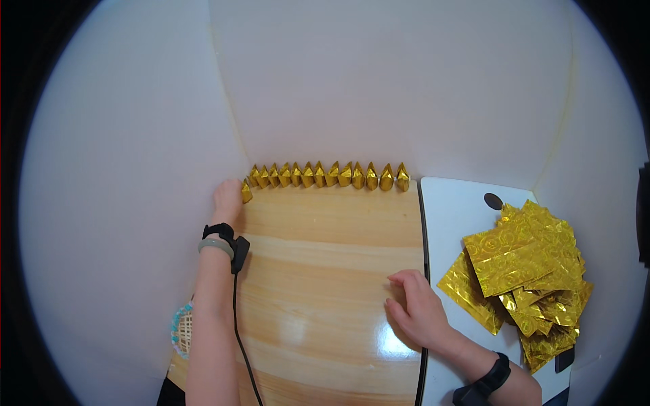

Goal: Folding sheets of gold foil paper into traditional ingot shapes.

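Observation:
A row of folded gold paper ingots (319, 175) stands along the back edge of the wooden table. At the row's left end, slightly nearer than the others, one more folded gold paper ingot (246, 191) touches the fingers of my left hand (229, 201), which are closed on its left side; the fingertips are partly hidden. My right hand (421, 312) hovers over the table's right side with thumb and fingers apart and nothing between them. To its right lies a loose heap of flat gold foil paper sheets (525, 260), some overlapping at angles.
The wooden table (325, 291) meets a white board (443, 216) along a dark edge on the right. Pale walls (386, 88) rise behind and at both sides. A small woven basket with a bead string (181, 331) sits beside my left forearm. A black cable (242, 352) trails from my left wristband.

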`<state>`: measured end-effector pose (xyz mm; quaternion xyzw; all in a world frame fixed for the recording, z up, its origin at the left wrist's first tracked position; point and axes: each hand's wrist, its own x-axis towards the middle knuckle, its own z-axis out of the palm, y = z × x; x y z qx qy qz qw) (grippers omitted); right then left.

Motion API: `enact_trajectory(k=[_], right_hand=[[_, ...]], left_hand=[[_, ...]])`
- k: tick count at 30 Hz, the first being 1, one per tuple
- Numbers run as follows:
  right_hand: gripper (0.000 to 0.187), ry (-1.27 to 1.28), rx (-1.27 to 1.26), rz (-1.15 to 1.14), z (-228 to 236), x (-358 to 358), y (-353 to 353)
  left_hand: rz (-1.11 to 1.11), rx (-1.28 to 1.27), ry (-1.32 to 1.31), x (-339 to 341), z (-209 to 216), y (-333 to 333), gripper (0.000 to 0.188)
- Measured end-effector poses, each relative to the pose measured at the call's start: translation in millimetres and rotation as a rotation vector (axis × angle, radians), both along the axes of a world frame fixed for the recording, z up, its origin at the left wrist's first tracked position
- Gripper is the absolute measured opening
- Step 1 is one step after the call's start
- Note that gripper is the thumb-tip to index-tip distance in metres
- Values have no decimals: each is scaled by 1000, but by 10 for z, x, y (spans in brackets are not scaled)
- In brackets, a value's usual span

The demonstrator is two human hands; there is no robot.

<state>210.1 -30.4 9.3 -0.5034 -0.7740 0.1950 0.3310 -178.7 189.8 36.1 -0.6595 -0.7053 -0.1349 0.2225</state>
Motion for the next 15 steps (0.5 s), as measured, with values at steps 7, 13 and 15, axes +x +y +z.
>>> enact_trajectory(k=[7, 13, 15], right_hand=[[32, 2, 0, 5, 4, 7, 2], [31, -5, -1, 6, 24, -1, -5], [31, -11, -5, 2, 19, 2, -4]], left_hand=[[-5, -16, 45, -36, -8, 33, 11], [-44, 46, 47, -56, -25, 18, 10], [-44, 39, 53, -47, -33, 29, 10]])
